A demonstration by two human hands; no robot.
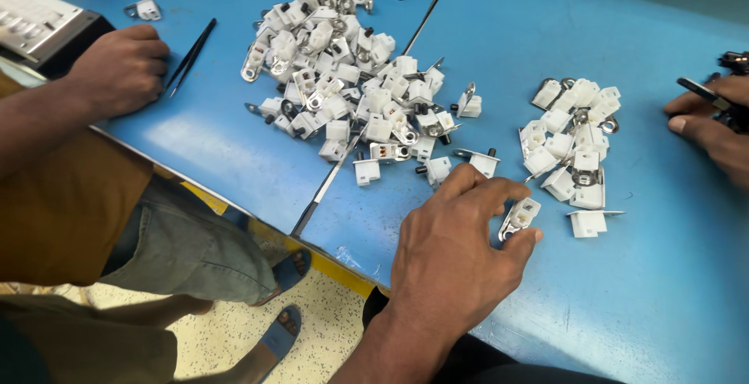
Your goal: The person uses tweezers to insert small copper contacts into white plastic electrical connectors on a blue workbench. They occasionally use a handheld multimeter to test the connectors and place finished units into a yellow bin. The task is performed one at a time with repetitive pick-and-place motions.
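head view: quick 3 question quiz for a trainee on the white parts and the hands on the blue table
1. True or false: the left hand pinches a white plastic part with a metal clip.
2. Which holds more white parts on the blue table: the middle pile or the right pile?
3. What thin black tool lies beside the co-worker's hand?

Key: 1 true; 2 the middle pile; 3 tweezers.
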